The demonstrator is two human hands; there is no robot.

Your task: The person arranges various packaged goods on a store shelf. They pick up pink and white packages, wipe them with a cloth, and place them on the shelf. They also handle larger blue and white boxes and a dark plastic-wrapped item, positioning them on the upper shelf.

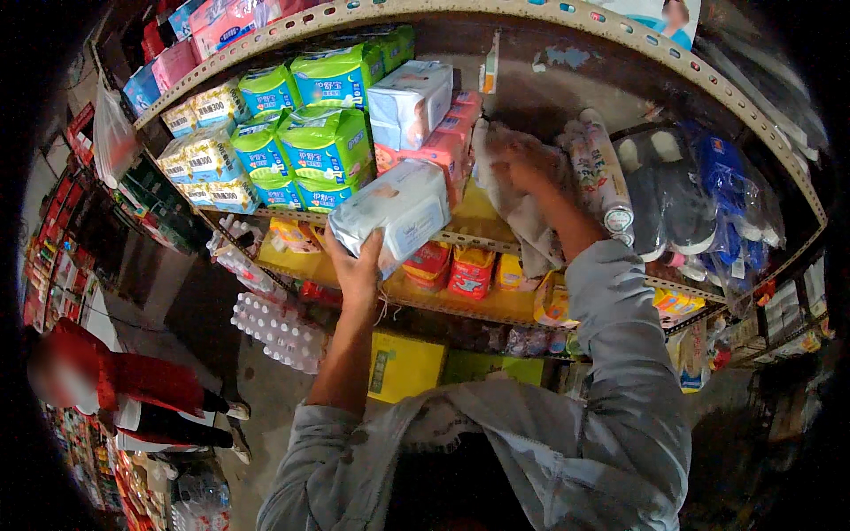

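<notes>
left fingers (374, 248) parted, gripping white pack (403, 205)

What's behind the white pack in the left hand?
Past the edges of the white pack in the left hand, parts of pink packs and green packs show. Whatever lies directly behind it is covered.

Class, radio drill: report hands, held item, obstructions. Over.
Left hand gripping pale-blue soft pack. Right hand, blurred, on grey cloth. Patterned roll close by cloth's right.
</notes>
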